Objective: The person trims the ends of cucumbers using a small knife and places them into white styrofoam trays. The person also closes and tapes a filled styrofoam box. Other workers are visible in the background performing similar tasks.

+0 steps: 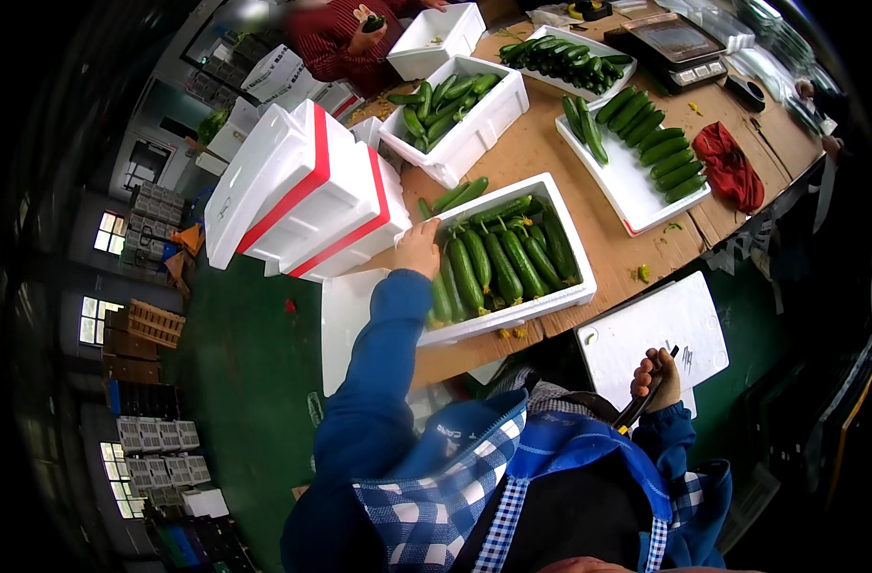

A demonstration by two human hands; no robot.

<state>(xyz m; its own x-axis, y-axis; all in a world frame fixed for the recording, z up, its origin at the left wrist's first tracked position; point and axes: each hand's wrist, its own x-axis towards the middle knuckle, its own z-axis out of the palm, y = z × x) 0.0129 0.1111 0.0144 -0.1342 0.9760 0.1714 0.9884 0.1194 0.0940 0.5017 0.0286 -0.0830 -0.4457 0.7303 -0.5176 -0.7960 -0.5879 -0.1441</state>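
Observation:
My left hand (418, 248) lies over the left rim of a white foam box (583, 283), its fingers bent inward near the cucumbers. Whether it grips the rim or a cucumber cannot be made out. Green cucumbers (504, 268) lie side by side in this box, some with yellow blossom ends. Close to my body on the right, my right hand (656, 381) is closed around a slim dark tool (633, 412) with a bit of yellow near its lower end. The tool's exact kind is unclear. Below that hand is a white foam lid (654, 336) with dark marks on it.
Stacked foam boxes with red tape (300, 193) rise at the left. Farther back are another box of cucumbers (479, 140), cucumbers on foam lids (601, 172), a red cloth (728, 166) and a weighing scale (669, 50). A person in red (328, 43) holds something dark green across the table.

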